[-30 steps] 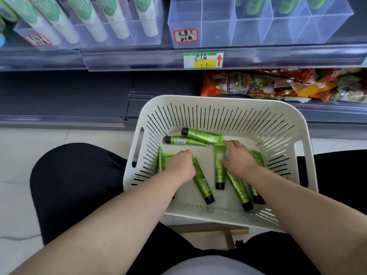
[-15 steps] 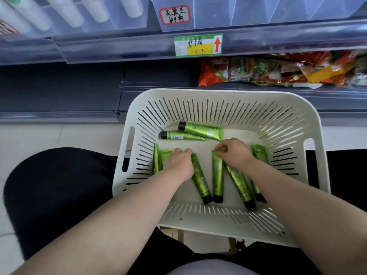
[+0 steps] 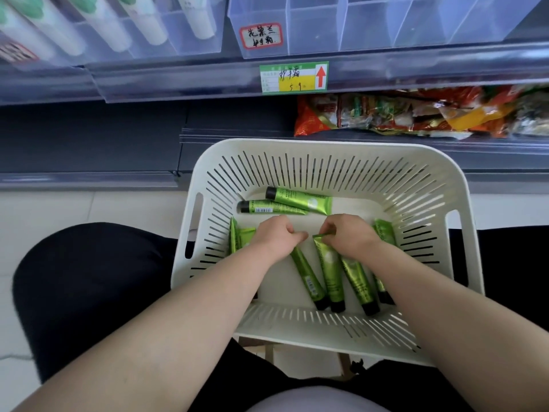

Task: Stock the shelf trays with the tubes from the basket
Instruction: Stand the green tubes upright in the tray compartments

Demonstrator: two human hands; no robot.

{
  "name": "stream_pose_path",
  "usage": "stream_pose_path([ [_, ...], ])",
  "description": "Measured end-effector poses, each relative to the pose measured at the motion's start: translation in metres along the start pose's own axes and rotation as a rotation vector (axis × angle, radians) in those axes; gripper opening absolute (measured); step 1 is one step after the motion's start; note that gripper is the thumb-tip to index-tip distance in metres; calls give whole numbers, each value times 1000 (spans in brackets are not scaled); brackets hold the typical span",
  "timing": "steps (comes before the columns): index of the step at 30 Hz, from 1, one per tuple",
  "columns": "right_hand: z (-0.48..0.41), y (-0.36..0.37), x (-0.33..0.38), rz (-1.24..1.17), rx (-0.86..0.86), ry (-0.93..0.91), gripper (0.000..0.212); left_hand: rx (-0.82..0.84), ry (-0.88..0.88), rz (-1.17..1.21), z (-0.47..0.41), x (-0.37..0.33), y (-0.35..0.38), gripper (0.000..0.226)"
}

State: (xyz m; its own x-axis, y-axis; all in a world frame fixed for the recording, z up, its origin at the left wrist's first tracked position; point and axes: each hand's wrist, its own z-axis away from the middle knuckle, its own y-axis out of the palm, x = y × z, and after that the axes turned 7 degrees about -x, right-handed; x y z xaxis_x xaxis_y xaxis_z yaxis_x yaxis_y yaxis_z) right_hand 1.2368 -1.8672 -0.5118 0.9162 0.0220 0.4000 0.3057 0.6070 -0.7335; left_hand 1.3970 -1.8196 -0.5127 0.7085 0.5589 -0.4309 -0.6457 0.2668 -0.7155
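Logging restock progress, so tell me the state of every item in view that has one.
Basket, holds green tubes lying flat.
Right hand, pinches crimped end of middle tube.
Left hand, curled over neighbouring tube, grip hidden.
Labelled tray, visible compartments empty.
Left tray, holds white tubes.

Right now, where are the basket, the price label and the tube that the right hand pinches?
basket (image 3: 320,145): head view, far rim.
price label (image 3: 294,80): head view, yellow part.
tube (image 3: 330,269): head view, body below the right hand (image 3: 347,237).
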Motion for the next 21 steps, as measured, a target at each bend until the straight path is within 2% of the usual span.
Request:
stream_pose_path([
  [2, 3, -5, -1, 10, -13, 6, 7, -6, -8, 16, 4, 0, 1, 14],
  [5, 13, -12, 1, 17, -21, 0, 6, -20, -15, 4, 13, 1, 6, 19],
  [8, 25, -21, 4, 87, -48, 9, 9, -16, 29, -114, 21, -6, 11, 17],
  [12, 34, -33, 2, 174, -171, 40, 14, -89, 60, -155, 16, -16, 11, 46],
  [16, 37, -35, -4, 82, -121, 5, 14, -64, 19, -276, 4, -13, 8, 55],
  [21, 35, -25, -7, 65, -37, -54, 16, 18, -60, -323, -1, -2, 12, 22],
])
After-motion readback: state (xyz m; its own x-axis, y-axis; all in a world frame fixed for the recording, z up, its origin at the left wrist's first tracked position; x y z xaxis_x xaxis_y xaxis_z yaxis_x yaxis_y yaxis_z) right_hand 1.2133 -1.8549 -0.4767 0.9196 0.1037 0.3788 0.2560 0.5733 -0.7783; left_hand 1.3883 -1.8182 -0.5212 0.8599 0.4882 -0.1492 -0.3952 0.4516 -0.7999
